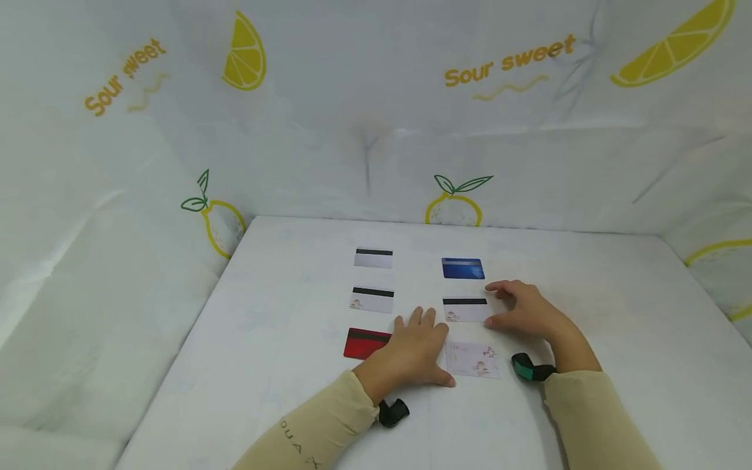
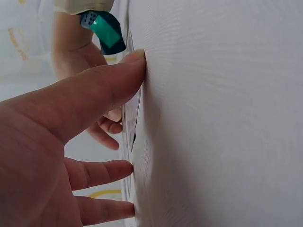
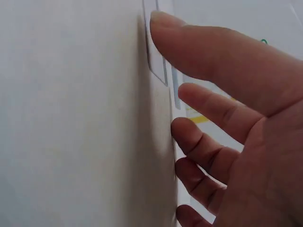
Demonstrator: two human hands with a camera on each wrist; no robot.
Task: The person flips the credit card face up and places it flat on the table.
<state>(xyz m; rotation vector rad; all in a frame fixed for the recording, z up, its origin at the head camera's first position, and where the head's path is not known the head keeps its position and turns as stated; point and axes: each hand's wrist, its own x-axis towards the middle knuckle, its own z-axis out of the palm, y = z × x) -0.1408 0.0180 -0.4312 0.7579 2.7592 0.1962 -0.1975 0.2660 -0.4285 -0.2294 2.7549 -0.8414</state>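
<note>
Beige fabric sleeve (image 1: 314, 424) leads to left hand (image 1: 414, 350), empty, spread beside pale floral rectangular card (image 1: 472, 359); right hand (image 1: 527, 313), empty, thumb and forefinger parted, flanks white black-striped rectangular card (image 1: 467, 313) on white table (image 1: 623, 294); apparent card alignment next calls for light edge contact.
</note>
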